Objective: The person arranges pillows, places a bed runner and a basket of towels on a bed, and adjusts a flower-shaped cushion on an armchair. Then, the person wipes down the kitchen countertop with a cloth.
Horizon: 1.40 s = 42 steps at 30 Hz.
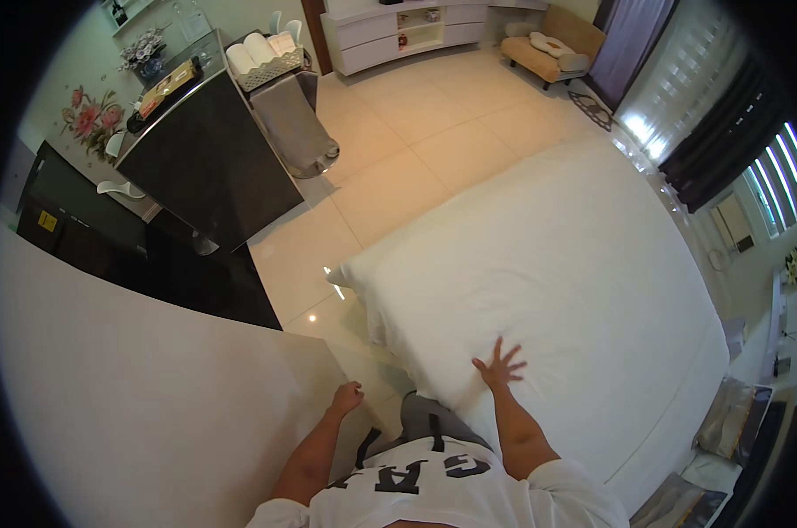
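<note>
The right grip [501, 363] was splayed, released, on the bed's [574, 255] near left — perhaps to spread pressure; whether the left grip [349, 396] was clenched could not be told.

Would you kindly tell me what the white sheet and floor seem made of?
White sheet: probably cotton or blended fabric, matte, softly creased near the right hand. Floor: likely polished ceramic or stone tile, glossy, with joint lines and reflections.

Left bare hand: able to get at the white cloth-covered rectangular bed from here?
Likely yes: the left hand looks near the bed, with only glossy pale floor showing between and nothing visibly blocking.
</note>
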Each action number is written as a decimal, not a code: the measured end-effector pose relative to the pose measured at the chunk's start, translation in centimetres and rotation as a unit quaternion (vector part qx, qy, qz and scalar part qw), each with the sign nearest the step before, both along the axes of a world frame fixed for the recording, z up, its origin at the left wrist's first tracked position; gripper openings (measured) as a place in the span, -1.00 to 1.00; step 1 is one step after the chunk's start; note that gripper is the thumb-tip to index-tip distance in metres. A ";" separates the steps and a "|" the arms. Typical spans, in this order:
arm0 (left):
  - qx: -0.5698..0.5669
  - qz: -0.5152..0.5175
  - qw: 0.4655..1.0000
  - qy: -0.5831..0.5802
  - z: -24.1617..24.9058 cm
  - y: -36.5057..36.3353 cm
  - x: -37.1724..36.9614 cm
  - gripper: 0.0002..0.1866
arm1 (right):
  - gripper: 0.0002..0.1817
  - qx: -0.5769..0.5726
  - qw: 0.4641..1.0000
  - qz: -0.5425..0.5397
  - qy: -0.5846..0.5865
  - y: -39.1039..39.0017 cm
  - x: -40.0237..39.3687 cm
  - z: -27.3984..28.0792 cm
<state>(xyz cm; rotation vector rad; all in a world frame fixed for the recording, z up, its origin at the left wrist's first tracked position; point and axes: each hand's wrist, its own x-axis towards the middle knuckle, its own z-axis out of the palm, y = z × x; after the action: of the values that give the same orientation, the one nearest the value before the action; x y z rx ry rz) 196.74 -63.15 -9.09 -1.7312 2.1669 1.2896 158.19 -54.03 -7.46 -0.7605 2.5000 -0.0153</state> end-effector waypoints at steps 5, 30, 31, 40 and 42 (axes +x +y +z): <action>0.076 0.026 0.997 0.011 1.1 -2.3 1.5 -0.63 | 0.17 -0.056 0.988 0.139 0.018 -12.5 4.2 0.3; 0.082 -0.425 0.894 0.115 2.7 -47.7 -18.8 -0.67 | 0.31 0.062 0.994 0.023 -0.082 -23.3 4.0 4.7; 0.103 -0.461 0.876 0.098 2.3 -48.9 -19.6 -0.66 | 0.29 0.049 0.996 0.014 -0.067 -23.3 4.1 4.4; 0.162 -0.668 0.725 0.044 -1.0 -58.9 -31.1 -0.66 | -0.02 -0.067 0.944 -0.295 0.128 -36.9 10.8 0.1; 0.146 -0.677 0.715 0.098 -3.7 -60.3 -34.2 -0.62 | -0.18 -0.018 0.968 -0.237 0.086 -42.2 13.8 0.2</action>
<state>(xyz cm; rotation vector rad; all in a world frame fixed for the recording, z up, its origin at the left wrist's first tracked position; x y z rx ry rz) 162.57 -123.41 -12.83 0.3188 2.1773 1.1301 172.02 -96.20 -7.29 -0.1646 2.7956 -0.1694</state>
